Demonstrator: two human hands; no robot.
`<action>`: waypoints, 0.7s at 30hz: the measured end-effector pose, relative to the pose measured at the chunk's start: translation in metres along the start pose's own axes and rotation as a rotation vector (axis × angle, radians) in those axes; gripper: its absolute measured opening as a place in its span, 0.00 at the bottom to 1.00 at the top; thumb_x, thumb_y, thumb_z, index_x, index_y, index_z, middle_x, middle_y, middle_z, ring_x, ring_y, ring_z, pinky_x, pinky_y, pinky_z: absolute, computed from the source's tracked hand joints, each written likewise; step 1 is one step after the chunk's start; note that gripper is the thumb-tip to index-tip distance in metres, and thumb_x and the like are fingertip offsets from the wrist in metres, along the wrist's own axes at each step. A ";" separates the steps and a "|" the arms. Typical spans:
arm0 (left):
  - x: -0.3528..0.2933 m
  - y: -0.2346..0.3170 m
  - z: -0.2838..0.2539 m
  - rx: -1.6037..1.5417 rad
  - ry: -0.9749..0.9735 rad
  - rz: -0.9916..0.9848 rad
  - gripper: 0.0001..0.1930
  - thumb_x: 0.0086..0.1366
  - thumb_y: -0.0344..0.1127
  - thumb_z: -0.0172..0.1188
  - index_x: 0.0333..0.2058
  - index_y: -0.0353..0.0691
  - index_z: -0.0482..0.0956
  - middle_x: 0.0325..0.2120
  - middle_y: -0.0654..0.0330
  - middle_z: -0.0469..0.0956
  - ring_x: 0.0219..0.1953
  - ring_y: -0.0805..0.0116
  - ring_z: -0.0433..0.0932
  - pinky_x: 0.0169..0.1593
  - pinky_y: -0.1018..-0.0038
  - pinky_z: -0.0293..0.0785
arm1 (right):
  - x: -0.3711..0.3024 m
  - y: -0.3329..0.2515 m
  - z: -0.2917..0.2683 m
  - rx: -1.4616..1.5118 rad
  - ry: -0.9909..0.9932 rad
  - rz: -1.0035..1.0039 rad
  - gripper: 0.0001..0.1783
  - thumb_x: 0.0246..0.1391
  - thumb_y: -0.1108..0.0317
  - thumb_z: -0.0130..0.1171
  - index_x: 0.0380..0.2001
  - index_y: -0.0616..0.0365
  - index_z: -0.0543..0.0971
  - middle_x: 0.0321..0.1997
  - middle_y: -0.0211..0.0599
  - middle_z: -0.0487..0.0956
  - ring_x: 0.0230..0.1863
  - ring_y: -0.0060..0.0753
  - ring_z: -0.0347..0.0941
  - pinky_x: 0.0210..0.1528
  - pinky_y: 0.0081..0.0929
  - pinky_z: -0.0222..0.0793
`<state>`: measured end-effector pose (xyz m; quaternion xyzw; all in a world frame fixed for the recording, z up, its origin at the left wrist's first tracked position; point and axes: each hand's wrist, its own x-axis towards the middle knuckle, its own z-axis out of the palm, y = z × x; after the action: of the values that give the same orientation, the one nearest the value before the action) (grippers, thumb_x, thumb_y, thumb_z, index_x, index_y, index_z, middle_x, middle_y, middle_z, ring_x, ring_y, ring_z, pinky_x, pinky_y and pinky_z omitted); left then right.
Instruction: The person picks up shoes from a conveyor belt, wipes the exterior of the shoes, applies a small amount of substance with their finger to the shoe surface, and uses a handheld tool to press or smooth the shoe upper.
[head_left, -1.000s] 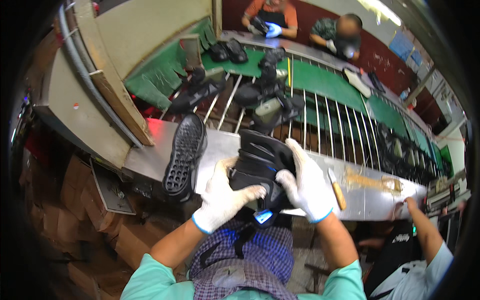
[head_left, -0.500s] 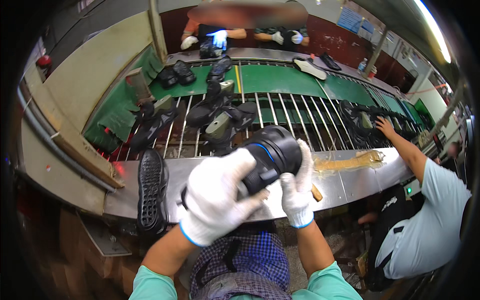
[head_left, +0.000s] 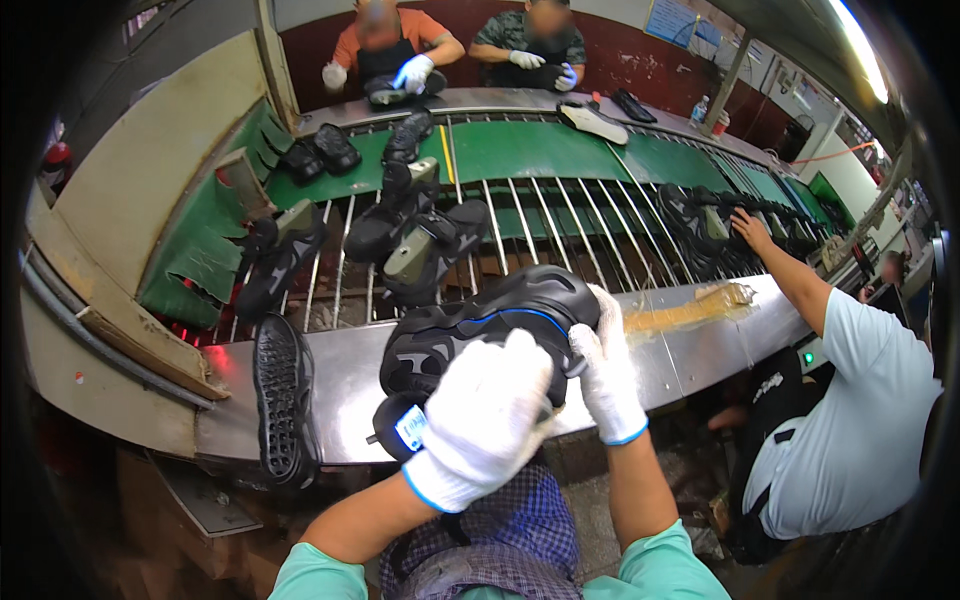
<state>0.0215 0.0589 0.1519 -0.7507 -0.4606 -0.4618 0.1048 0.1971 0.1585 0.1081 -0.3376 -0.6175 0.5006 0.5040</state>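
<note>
A black shoe (head_left: pixel 445 345) with grey side patches and a thin blue line lies on its side just above the metal ledge. My right hand (head_left: pixel 607 375), in a white knitted glove, is closed round one end of it. Against its near side is my left hand (head_left: pixel 490 415), gloved alike, with the fingers curled; what lies under them is hidden. A black tongue or collar part with a white label (head_left: pixel 412 425) sticks out beside the left hand. To the left, a loose black sole (head_left: pixel 282 400) rests on the ledge, tread-like cells upward.
Several black shoes on lasts stand on the roller conveyor (head_left: pixel 535 225). Brown tape (head_left: pixel 690 308) covers part of the metal ledge (head_left: pixel 225 425). At right, a co-worker's arm (head_left: pixel 790 275) reaches to a shoe row; two gloved people work across the conveyor.
The shoe has turned from end-on to lengthwise and come down toward the ledge. My left hand has moved lower and right and curled its fingers. The view has shifted slightly.
</note>
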 end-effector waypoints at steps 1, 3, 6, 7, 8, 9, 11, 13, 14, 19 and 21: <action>-0.008 0.011 0.005 0.056 -0.007 0.017 0.40 0.39 0.34 0.83 0.54 0.35 0.79 0.47 0.45 0.82 0.43 0.43 0.83 0.51 0.50 0.81 | -0.002 -0.007 -0.008 -0.016 -0.043 0.092 0.37 0.69 0.59 0.64 0.74 0.61 0.62 0.69 0.44 0.69 0.69 0.36 0.67 0.74 0.37 0.65; -0.026 0.029 0.024 -0.010 -0.085 0.012 0.37 0.40 0.34 0.82 0.53 0.36 0.80 0.49 0.46 0.82 0.45 0.44 0.83 0.54 0.50 0.81 | -0.013 -0.008 -0.016 -0.108 -0.017 0.037 0.37 0.70 0.60 0.63 0.74 0.61 0.63 0.70 0.45 0.70 0.70 0.38 0.67 0.75 0.37 0.65; -0.046 0.029 0.023 -0.270 -0.176 0.006 0.28 0.43 0.35 0.80 0.45 0.37 0.83 0.48 0.48 0.82 0.47 0.45 0.82 0.57 0.52 0.81 | -0.027 0.020 -0.031 -0.380 0.132 -0.015 0.32 0.70 0.67 0.61 0.73 0.64 0.68 0.73 0.50 0.73 0.73 0.41 0.70 0.76 0.37 0.64; -0.054 0.021 0.016 -0.279 -0.183 -0.027 0.27 0.43 0.35 0.79 0.45 0.37 0.83 0.48 0.49 0.82 0.48 0.45 0.82 0.58 0.52 0.80 | -0.033 0.039 -0.033 -0.443 0.202 -0.048 0.30 0.71 0.69 0.60 0.73 0.64 0.69 0.74 0.51 0.73 0.73 0.42 0.70 0.76 0.37 0.64; -0.041 0.012 -0.005 -0.128 -0.384 -0.071 0.28 0.43 0.37 0.80 0.45 0.36 0.84 0.50 0.47 0.82 0.52 0.43 0.81 0.64 0.48 0.77 | -0.041 0.052 -0.042 -0.609 0.184 -0.150 0.28 0.72 0.71 0.57 0.72 0.65 0.71 0.75 0.51 0.73 0.74 0.44 0.70 0.77 0.38 0.63; -0.041 0.001 -0.017 0.066 -0.331 -0.088 0.35 0.44 0.38 0.81 0.52 0.36 0.82 0.55 0.46 0.80 0.58 0.40 0.78 0.68 0.45 0.72 | -0.046 0.061 -0.044 -0.496 0.169 -0.116 0.27 0.75 0.75 0.52 0.73 0.66 0.68 0.73 0.47 0.74 0.74 0.39 0.69 0.76 0.36 0.65; -0.059 -0.044 -0.030 0.298 -0.397 -0.142 0.52 0.45 0.45 0.84 0.70 0.43 0.69 0.65 0.47 0.74 0.65 0.36 0.75 0.69 0.46 0.71 | -0.044 0.060 -0.043 -0.065 0.188 0.194 0.24 0.75 0.75 0.52 0.71 0.67 0.71 0.71 0.47 0.75 0.71 0.40 0.74 0.71 0.36 0.74; -0.074 -0.077 -0.034 -0.037 -0.547 -0.542 0.54 0.49 0.50 0.83 0.72 0.43 0.65 0.66 0.45 0.74 0.64 0.40 0.77 0.67 0.54 0.75 | -0.040 0.081 -0.052 -0.053 0.120 0.094 0.21 0.72 0.76 0.55 0.66 0.64 0.75 0.65 0.47 0.80 0.64 0.45 0.80 0.65 0.37 0.79; -0.068 -0.076 -0.042 0.021 -0.652 -0.574 0.54 0.51 0.51 0.82 0.73 0.43 0.64 0.66 0.44 0.74 0.63 0.40 0.78 0.66 0.55 0.76 | -0.035 0.078 -0.057 -0.501 0.047 -0.154 0.22 0.69 0.76 0.58 0.65 0.60 0.76 0.65 0.49 0.80 0.65 0.51 0.79 0.65 0.40 0.78; -0.073 -0.067 -0.072 0.137 -0.766 -0.657 0.52 0.55 0.54 0.79 0.74 0.42 0.62 0.62 0.44 0.78 0.58 0.41 0.82 0.61 0.56 0.79 | -0.034 0.088 -0.110 -1.378 -0.174 -0.037 0.28 0.62 0.64 0.65 0.66 0.47 0.77 0.61 0.50 0.79 0.59 0.60 0.76 0.63 0.49 0.75; -0.090 -0.073 -0.084 0.158 -0.727 -0.688 0.54 0.52 0.55 0.81 0.74 0.43 0.63 0.63 0.43 0.77 0.59 0.40 0.82 0.62 0.57 0.79 | -0.042 0.076 -0.113 -1.524 -0.245 0.011 0.26 0.64 0.65 0.62 0.65 0.47 0.76 0.56 0.50 0.80 0.53 0.59 0.77 0.60 0.52 0.76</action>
<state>-0.1001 -0.0034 0.1075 -0.6576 -0.7215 -0.1420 -0.1638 0.3096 0.1719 0.0223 -0.5367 -0.8414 -0.0267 0.0577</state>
